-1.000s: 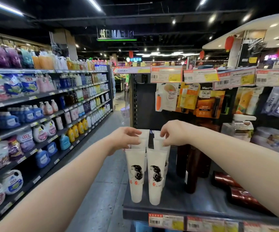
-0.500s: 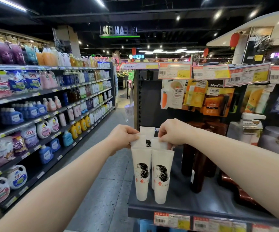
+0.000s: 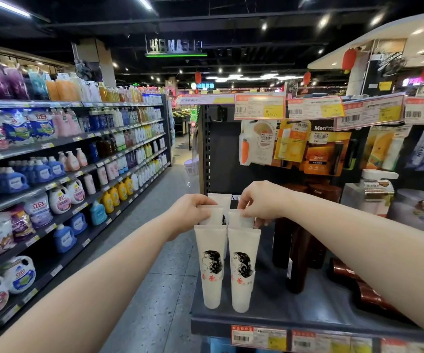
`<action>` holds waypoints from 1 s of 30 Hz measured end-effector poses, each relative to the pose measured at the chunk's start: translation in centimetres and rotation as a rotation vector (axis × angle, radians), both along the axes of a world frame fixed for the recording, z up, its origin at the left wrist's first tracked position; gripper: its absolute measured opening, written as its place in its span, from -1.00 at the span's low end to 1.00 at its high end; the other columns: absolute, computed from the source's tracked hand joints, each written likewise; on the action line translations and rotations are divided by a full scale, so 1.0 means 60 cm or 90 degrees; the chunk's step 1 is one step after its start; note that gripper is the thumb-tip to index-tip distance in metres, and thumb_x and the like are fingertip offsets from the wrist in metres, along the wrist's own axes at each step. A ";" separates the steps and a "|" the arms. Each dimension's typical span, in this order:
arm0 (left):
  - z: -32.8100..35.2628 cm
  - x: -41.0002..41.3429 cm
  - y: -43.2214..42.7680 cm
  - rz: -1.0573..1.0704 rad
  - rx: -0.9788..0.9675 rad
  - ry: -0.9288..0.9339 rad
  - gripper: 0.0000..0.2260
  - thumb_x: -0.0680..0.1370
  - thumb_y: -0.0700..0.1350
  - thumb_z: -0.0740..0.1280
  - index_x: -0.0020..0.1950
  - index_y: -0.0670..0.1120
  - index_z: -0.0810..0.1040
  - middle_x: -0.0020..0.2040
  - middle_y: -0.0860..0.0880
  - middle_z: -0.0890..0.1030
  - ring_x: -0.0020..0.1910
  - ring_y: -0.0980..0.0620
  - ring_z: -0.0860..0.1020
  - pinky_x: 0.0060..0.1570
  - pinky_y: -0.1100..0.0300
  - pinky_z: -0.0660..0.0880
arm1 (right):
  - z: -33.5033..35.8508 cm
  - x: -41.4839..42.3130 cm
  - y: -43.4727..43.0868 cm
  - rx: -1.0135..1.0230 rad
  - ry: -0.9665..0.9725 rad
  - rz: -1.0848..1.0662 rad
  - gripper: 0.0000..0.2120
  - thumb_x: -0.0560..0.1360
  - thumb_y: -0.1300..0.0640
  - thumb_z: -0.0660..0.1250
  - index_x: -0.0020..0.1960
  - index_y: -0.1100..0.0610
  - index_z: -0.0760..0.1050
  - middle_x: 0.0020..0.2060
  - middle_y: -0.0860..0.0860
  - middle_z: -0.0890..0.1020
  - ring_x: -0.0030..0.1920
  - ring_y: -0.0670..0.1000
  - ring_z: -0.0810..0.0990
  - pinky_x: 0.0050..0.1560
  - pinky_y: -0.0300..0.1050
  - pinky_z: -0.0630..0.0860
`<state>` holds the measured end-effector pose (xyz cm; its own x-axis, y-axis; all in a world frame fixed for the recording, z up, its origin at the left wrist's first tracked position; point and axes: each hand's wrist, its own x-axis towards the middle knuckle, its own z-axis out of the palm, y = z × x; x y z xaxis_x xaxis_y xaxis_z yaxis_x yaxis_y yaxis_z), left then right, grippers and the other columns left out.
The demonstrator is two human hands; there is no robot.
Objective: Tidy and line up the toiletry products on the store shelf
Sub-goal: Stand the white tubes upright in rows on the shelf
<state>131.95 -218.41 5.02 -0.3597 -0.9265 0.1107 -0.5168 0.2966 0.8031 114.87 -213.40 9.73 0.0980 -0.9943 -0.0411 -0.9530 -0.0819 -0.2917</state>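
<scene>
Place: the end shelf (image 3: 269,318) of a shop aisle, with price tags (image 3: 259,336) on its front edge.
Front row: the front left tube (image 3: 211,266) and the front right tube (image 3: 242,271) are white with a lady's head on them. They stand on their caps, side by side, almost touching.
Left hand: the left hand (image 3: 193,212) pinches the flat top of the back left tube (image 3: 212,216), just behind the front one.
Right hand: the right hand (image 3: 259,203) pinches the top of the back right tube (image 3: 239,219) with curled fingers.
Further back: one more white tube (image 3: 220,198) peeks out between the hands.
Beside them: tall brown bottles (image 3: 300,256) stand just to the right. Fallen brown bottles (image 3: 368,294) lie flat further right.
Step now: I think the hands are setting the second row straight behind the front pair.
Next move: it likely needs a slow, soft let-go so the tubes do not tip. The fallen brown bottles need standing up too.
</scene>
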 end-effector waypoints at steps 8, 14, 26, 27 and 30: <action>-0.009 0.020 0.009 0.047 -0.025 0.102 -0.62 0.50 -0.35 0.21 0.25 -0.02 0.43 0.11 0.04 0.50 -0.03 0.11 0.51 -0.15 0.26 0.50 | 0.009 -0.006 0.037 -0.198 -0.023 0.015 -0.80 0.53 0.06 0.27 0.13 0.02 0.54 0.02 -0.05 0.62 -0.07 -0.08 0.57 -0.04 -0.20 0.53; -0.071 0.056 0.092 0.197 -0.117 0.277 -0.89 0.57 -0.14 0.22 -0.14 0.02 0.47 -0.16 -0.01 0.54 -0.15 0.03 0.50 -0.14 0.17 0.44 | -0.060 -0.028 0.125 -0.230 -0.265 -0.033 -0.83 0.53 -0.03 0.22 -0.17 0.01 0.49 -0.35 -0.07 0.58 -0.40 -0.14 0.58 -0.31 -0.14 0.54; -0.180 0.021 0.135 0.049 0.081 0.035 -0.63 0.35 -0.18 0.49 0.05 0.05 0.45 -0.08 0.15 0.58 -0.15 0.26 0.51 -0.31 0.56 0.38 | -0.241 -0.007 0.115 0.021 -0.263 -0.054 -0.43 0.29 -0.10 0.48 0.25 -0.13 0.38 0.12 -0.22 0.53 0.17 -0.16 0.50 0.16 -0.26 0.42; -0.182 0.020 0.134 0.048 0.082 0.036 -0.65 0.36 -0.21 0.48 0.05 0.04 0.45 -0.09 0.17 0.57 -0.16 0.29 0.50 -0.31 0.57 0.38 | -0.245 -0.009 0.113 0.021 -0.287 -0.057 -0.48 0.30 -0.05 0.47 0.21 -0.15 0.39 0.09 -0.23 0.54 0.15 -0.17 0.52 0.16 -0.27 0.43; -0.188 0.018 0.130 0.049 0.078 0.036 -0.68 0.38 -0.24 0.45 -0.03 0.09 0.44 -0.12 0.18 0.57 -0.16 0.31 0.50 -0.30 0.59 0.37 | -0.254 -0.020 0.107 0.026 -0.322 -0.051 -0.60 0.35 0.05 0.45 0.13 -0.17 0.42 0.05 -0.19 0.60 0.06 -0.20 0.55 0.13 -0.27 0.47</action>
<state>133.04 -210.58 -6.26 -0.2832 -0.9590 0.0127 -0.4871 0.1553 0.8594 113.66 -206.97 -5.53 0.0389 -0.9981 -0.0469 -0.6950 0.0067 -0.7190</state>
